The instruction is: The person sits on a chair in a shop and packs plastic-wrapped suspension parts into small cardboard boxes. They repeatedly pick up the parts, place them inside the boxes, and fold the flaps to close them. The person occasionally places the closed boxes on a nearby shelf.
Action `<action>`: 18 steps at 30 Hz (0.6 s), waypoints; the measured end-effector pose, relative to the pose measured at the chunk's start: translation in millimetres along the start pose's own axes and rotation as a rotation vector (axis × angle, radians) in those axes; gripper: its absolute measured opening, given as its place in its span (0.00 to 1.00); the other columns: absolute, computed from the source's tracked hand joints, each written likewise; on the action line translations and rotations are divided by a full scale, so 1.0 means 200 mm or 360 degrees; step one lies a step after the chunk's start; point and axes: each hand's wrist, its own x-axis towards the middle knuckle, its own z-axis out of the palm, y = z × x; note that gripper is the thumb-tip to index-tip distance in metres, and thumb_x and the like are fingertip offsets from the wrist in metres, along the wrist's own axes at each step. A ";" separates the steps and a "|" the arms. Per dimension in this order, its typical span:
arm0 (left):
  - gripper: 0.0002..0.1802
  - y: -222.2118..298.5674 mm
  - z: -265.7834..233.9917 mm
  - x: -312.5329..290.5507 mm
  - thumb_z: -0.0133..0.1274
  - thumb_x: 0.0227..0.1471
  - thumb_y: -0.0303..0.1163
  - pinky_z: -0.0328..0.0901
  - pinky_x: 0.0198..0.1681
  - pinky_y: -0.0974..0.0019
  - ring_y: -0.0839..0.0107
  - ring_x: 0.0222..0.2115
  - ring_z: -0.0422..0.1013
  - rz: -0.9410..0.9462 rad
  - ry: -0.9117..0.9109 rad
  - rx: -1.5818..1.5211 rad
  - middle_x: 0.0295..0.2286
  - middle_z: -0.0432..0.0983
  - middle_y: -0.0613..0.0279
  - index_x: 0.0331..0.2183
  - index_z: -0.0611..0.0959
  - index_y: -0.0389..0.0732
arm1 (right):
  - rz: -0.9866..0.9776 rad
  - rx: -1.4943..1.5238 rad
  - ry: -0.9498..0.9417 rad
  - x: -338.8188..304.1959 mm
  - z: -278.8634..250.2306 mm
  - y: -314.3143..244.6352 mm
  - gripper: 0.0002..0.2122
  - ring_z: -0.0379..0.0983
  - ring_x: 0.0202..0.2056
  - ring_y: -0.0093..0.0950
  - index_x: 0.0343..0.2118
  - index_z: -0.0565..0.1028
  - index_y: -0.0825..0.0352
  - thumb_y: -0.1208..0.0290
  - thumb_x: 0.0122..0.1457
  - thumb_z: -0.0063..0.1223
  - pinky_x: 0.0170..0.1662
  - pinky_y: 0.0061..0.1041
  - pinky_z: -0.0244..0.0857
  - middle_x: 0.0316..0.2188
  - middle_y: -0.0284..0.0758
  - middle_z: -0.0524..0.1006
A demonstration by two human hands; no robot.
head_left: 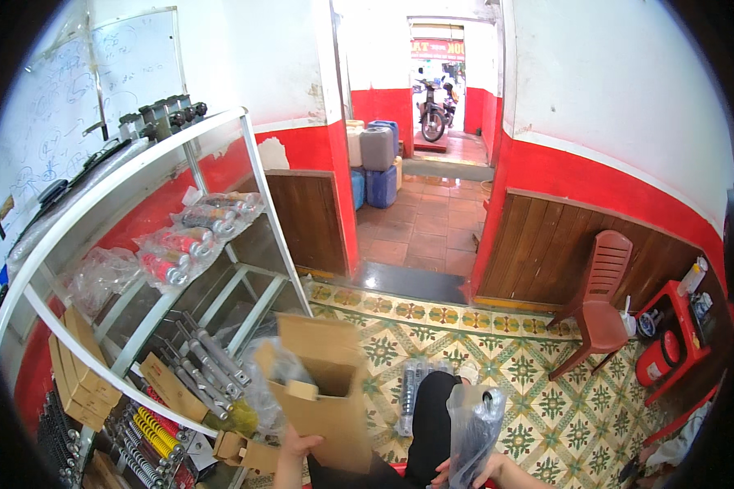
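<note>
My left hand (299, 444) is closed on the lower side of a tall brown cardboard box (334, 428), which stands upright with its top flaps open. In my right hand (479, 471) is a shock absorber in clear plastic (477, 416), tilted upward beside my knee, its metal end eye at the top. Some of that hand's fingers are hidden behind the plastic. On the tiled floor beyond my legs lie more plastic-wrapped shock absorbers (420, 391), partly covered by my dark trouser leg.
At left stands a white metal rack (265, 196) with wrapped red and silver shock absorbers (175, 248), coil springs (151, 432) and flat cartons (81, 375). A red plastic chair (603, 301) and a red side table (681, 334) stand right. Another person's arm shows lower right. Jugs (379, 167) line the doorway.
</note>
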 end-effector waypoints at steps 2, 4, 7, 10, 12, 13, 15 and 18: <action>0.39 -0.01 0.02 -0.02 0.66 0.28 0.28 0.66 0.43 0.63 0.64 0.40 0.71 0.0036 -0.0044 0.0074 0.39 0.73 0.57 0.47 0.70 0.34 | -0.0092 -0.0017 -0.0039 0.04 0.09 -0.06 0.15 0.71 0.29 0.35 0.35 0.69 0.71 0.67 0.48 0.56 0.38 0.34 0.68 0.26 0.42 0.75; 0.40 -0.05 0.06 -0.05 0.67 0.28 0.28 0.65 0.43 0.63 0.65 0.40 0.70 0.0058 -0.0092 0.0117 0.39 0.73 0.57 0.47 0.70 0.34 | -0.0060 -0.0054 -0.0100 0.05 0.09 -0.07 0.16 0.71 0.30 0.35 0.36 0.69 0.71 0.67 0.48 0.57 0.38 0.35 0.68 0.27 0.43 0.74; 0.41 -0.07 0.09 -0.07 0.67 0.27 0.28 0.65 0.44 0.64 0.67 0.41 0.69 0.0137 -0.0144 0.0151 0.40 0.72 0.58 0.48 0.69 0.34 | -0.0021 -0.0097 -0.0153 0.05 0.08 -0.08 0.16 0.71 0.31 0.36 0.37 0.69 0.71 0.67 0.48 0.57 0.39 0.35 0.67 0.28 0.43 0.74; 0.41 -0.12 0.02 -0.09 0.68 0.26 0.28 0.65 0.43 0.64 0.68 0.40 0.70 0.0013 -0.0230 0.0125 0.39 0.73 0.59 0.47 0.70 0.35 | -0.0012 -0.0128 -0.0172 0.05 0.09 -0.10 0.17 0.71 0.33 0.36 0.38 0.69 0.71 0.68 0.47 0.58 0.40 0.36 0.66 0.30 0.43 0.74; 0.41 -0.15 -0.07 -0.11 0.68 0.25 0.27 0.65 0.42 0.64 0.68 0.39 0.70 -0.0103 -0.0268 0.0107 0.38 0.73 0.59 0.46 0.70 0.35 | -0.0017 -0.0135 -0.0174 0.05 0.11 -0.12 0.18 0.71 0.34 0.37 0.38 0.69 0.71 0.68 0.47 0.58 0.41 0.36 0.66 0.31 0.44 0.74; 0.40 -0.17 -0.10 -0.12 0.68 0.25 0.27 0.66 0.42 0.64 0.68 0.38 0.71 -0.0113 -0.0255 0.0101 0.37 0.73 0.60 0.46 0.71 0.36 | -0.0016 -0.0135 -0.0176 0.05 0.12 -0.12 0.18 0.71 0.34 0.37 0.39 0.69 0.71 0.68 0.47 0.59 0.41 0.37 0.66 0.31 0.44 0.74; 0.39 -0.19 -0.14 -0.12 0.68 0.25 0.27 0.66 0.41 0.64 0.68 0.38 0.71 -0.0096 -0.0221 0.0087 0.37 0.74 0.60 0.45 0.71 0.36 | -0.0017 -0.0141 -0.0174 0.04 0.13 -0.13 0.18 0.71 0.35 0.37 0.39 0.69 0.71 0.68 0.47 0.59 0.42 0.37 0.65 0.32 0.44 0.74; 0.38 -0.21 -0.18 -0.17 0.69 0.24 0.28 0.66 0.40 0.64 0.68 0.37 0.71 -0.0066 -0.0172 0.0059 0.35 0.74 0.61 0.43 0.73 0.36 | -0.0009 -0.0149 -0.0172 0.00 0.14 -0.12 0.19 0.71 0.36 0.37 0.40 0.69 0.71 0.69 0.46 0.60 0.43 0.38 0.64 0.34 0.45 0.74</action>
